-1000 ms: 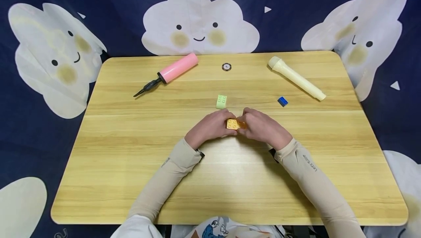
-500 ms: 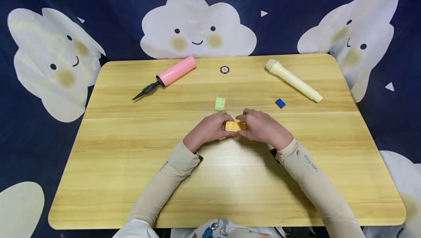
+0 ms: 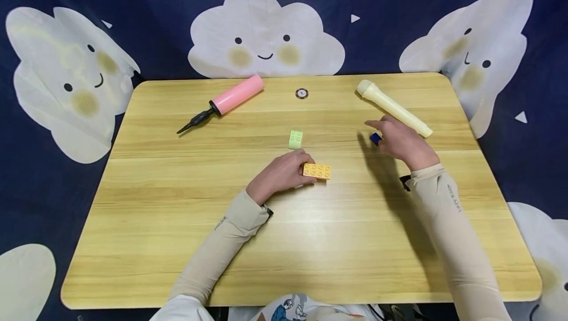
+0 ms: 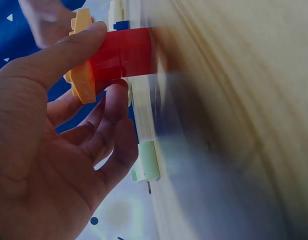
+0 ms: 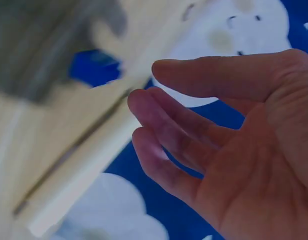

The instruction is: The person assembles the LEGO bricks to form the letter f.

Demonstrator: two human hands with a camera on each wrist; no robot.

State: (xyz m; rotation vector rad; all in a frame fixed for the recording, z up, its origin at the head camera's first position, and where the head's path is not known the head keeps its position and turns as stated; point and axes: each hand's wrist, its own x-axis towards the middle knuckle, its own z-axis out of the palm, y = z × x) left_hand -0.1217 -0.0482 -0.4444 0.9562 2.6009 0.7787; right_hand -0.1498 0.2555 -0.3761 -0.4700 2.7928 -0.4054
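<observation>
Work judged part-done: left hand (image 3: 284,169) pinches orange brick (image 3: 317,171), seemingly fixed atop red blocks (image 4: 136,52), between surface (image 3: 133,232) side edges; right hand (image 3: 403,139), fingers loose, hovers by blue brick (image 3: 374,138), unattached like green brick (image 3: 295,139).

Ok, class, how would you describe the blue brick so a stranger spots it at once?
On the wooden table, find the cream tube toward the far right corner. On its near side, partly hidden by the right hand in the head view, lies a blue toy brick. Its colour sets it apart from the pale green brick.
</observation>
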